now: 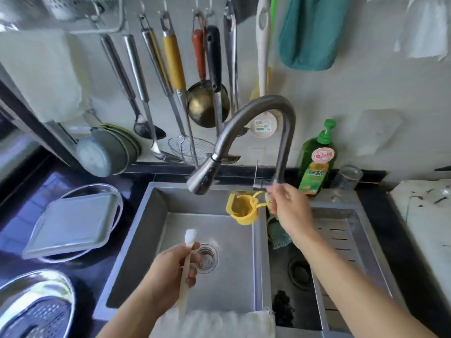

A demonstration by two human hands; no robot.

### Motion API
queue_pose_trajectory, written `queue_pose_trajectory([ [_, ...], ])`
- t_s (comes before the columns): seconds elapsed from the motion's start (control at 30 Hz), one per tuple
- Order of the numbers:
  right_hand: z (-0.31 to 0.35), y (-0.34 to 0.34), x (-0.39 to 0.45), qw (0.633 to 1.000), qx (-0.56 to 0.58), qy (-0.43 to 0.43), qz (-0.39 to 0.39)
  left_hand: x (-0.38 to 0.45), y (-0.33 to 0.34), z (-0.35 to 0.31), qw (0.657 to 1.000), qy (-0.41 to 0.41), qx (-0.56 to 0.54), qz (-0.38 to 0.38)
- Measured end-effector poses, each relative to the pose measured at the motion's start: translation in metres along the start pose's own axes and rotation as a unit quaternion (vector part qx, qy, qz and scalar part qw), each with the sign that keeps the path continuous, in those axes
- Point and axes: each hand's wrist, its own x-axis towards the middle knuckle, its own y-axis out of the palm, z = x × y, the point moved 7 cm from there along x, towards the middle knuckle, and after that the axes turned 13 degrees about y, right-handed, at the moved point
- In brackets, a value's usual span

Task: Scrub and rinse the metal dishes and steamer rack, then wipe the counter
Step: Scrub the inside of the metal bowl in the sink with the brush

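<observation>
My left hand (170, 272) grips a cream-handled brush (186, 269) over the sink basin (227, 276); its white foamy head points up. My right hand (290, 208) reaches to the foot of the curved faucet (268, 103), fingers pinched around the lower neck. No water runs from the spout. A rectangular metal tray (70, 223) lies upside down on a round metal dish (102, 187) on the dark counter at left. A perforated steamer rack (44, 315) sits in a round metal basin (14, 286) at the lower left.
A yellow strainer cup (244, 212) hangs on the sink divider, with a green scrub pad (278, 235) under my right wrist. A green soap bottle (317, 162) and a glass (347, 179) stand behind the right basin (341, 240). A white cloth (214, 323) drapes the front edge. Utensils hang above.
</observation>
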Motion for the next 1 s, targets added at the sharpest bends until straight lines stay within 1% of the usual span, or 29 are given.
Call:
queue_pose_trajectory([
  [0.03,0.017,0.019,-0.018,0.999,0.024,-0.018,0.031,-0.001,-0.022,-0.002,1.0,0.004,-0.007,-0.013],
  [0.1,0.068,0.043,-0.046,0.995,0.043,-0.069,0.05,0.0,-0.053,-0.008,1.0,0.01,-0.016,-0.024],
  [0.13,0.093,0.052,-0.054,0.994,0.044,-0.092,0.041,0.002,-0.064,-0.013,0.999,0.013,-0.014,-0.027],
  [0.2,0.132,0.06,-0.054,0.992,0.052,-0.113,-0.004,0.007,-0.081,-0.025,0.999,0.024,-0.01,-0.028],
  [0.3,0.158,0.067,-0.039,0.991,0.025,-0.106,-0.076,0.012,-0.093,-0.042,0.999,0.039,-0.012,-0.007],
  [0.37,0.164,0.072,-0.03,0.991,-0.011,-0.101,-0.086,0.017,-0.093,-0.05,0.999,0.041,-0.017,0.001],
  [0.4,0.166,0.074,-0.028,0.991,-0.006,-0.105,-0.078,0.022,-0.09,-0.052,0.999,0.038,-0.02,0.002],
  [0.47,0.158,0.076,-0.025,0.989,0.002,-0.13,-0.07,0.037,-0.077,-0.054,0.999,0.031,-0.015,0.01],
  [0.53,0.118,0.072,-0.011,0.986,-0.042,-0.132,-0.097,0.053,-0.059,-0.053,1.0,0.022,-0.002,0.022],
  [0.57,0.09,0.07,0.003,0.984,-0.087,-0.11,-0.107,0.062,-0.05,-0.052,0.999,0.019,0.007,0.025],
  [0.6,0.059,0.069,0.023,0.979,-0.156,-0.073,-0.111,0.069,-0.042,-0.051,0.999,0.018,0.014,0.025],
  [0.67,0.01,0.066,0.063,0.949,-0.291,0.023,-0.118,0.08,-0.029,-0.053,0.999,0.028,0.023,0.017],
  [0.7,-0.002,0.064,0.082,0.935,-0.328,0.054,-0.12,0.084,-0.024,-0.055,0.999,0.033,0.025,0.014],
  [0.77,-0.004,0.067,0.11,0.918,-0.371,0.074,-0.121,0.09,-0.016,-0.058,0.999,0.045,0.026,0.016],
  [0.83,0.0,0.078,0.131,0.905,-0.402,0.068,-0.119,0.092,-0.009,-0.058,0.998,0.051,0.03,0.018],
  [1.0,0.0,0.087,0.145,0.895,-0.405,0.077,-0.17,0.099,-0.005,-0.055,0.998,0.051,0.037,0.013],
])
